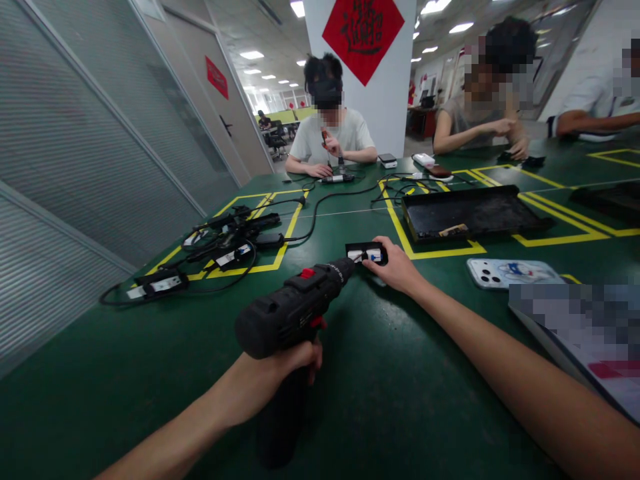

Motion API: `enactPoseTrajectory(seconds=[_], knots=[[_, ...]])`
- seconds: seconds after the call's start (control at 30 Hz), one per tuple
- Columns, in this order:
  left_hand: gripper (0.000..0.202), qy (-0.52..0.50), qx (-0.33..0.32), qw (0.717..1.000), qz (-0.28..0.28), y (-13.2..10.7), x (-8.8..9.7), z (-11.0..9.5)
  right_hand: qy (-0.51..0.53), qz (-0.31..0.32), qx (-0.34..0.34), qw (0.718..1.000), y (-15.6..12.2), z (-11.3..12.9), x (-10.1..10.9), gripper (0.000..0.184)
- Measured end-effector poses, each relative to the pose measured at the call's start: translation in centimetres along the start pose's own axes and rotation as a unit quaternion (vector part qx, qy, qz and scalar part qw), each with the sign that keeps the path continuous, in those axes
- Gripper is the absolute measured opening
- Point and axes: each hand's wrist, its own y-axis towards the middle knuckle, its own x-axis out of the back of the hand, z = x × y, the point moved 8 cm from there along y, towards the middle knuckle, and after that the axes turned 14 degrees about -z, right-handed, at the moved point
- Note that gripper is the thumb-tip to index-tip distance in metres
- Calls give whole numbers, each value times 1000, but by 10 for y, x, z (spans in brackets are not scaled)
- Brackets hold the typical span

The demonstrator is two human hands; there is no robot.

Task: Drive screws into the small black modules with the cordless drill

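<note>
My left hand [287, 363] is wrapped round the grip of a black cordless screwdriver [295, 310] with red buttons. Its tip points at a small black power adapter [366, 253] with a white label, lying on the green table [390, 387]. My right hand [395, 267] holds that adapter by its right side, fingers curled on it.
A heap of black adapters with cables [220, 243] lies at the left inside yellow tape lines. A black tray [470, 212] sits ahead right, a phone [510, 272] and a laptop edge [575, 333] near my right arm. Three people work across the table. A glass wall runs along the left.
</note>
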Motion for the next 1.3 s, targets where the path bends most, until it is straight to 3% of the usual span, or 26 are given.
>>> enactPoseTrajectory(seconds=[0.17, 0.37, 0.73, 1.03, 1.3], knots=[[34, -2, 10, 1000, -10, 0, -1, 1, 3, -1, -5, 1000, 1, -1, -1, 47], [24, 33, -11, 999, -12, 2, -7, -7, 6, -4, -14, 1000, 2, -6, -1, 48], [23, -2, -9, 1000, 1, 5, -6, -7, 9, 6, -13, 1000, 5, -8, 2, 48], [21, -47, 10, 999, 6, 7, -2, 2, 6, -3, -7, 1000, 3, -9, 0, 50], [23, -26, 11, 1000, -2, 6, -1, 6, 11, 0, -7, 1000, 3, -9, 3, 49]])
